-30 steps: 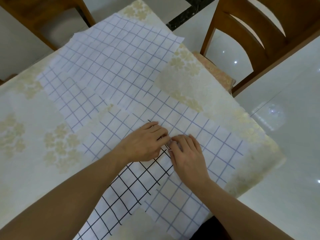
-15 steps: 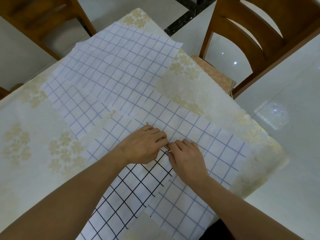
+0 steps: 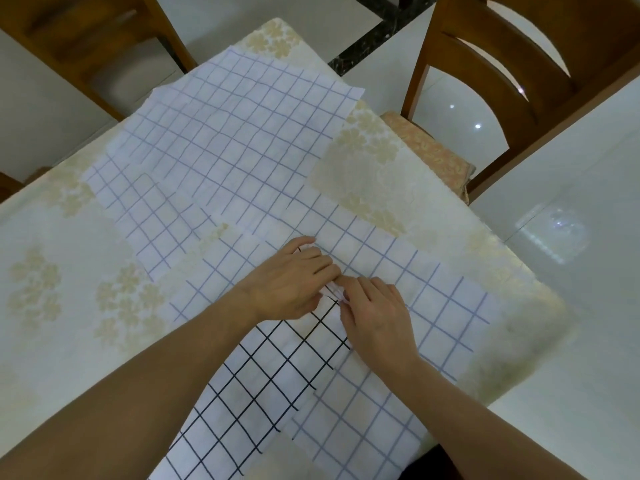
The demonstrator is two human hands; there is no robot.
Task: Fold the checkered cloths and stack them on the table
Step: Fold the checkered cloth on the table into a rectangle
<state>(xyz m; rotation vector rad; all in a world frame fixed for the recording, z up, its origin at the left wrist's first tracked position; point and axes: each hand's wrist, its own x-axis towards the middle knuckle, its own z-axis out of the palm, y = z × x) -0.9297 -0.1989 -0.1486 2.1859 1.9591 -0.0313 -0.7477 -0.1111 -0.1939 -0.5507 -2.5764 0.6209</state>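
counter under cream floral cover [image 3: 433,216] carries unfolded cloths, none stacked | large white blue-checked cloth [image 3: 225,133] spread flat at far side | white black-checked cloth [image 3: 249,386] nearest, its far edge bunched for folding | left hand [image 3: 294,282], right hand [image 3: 375,313] fingers pinching that edge together
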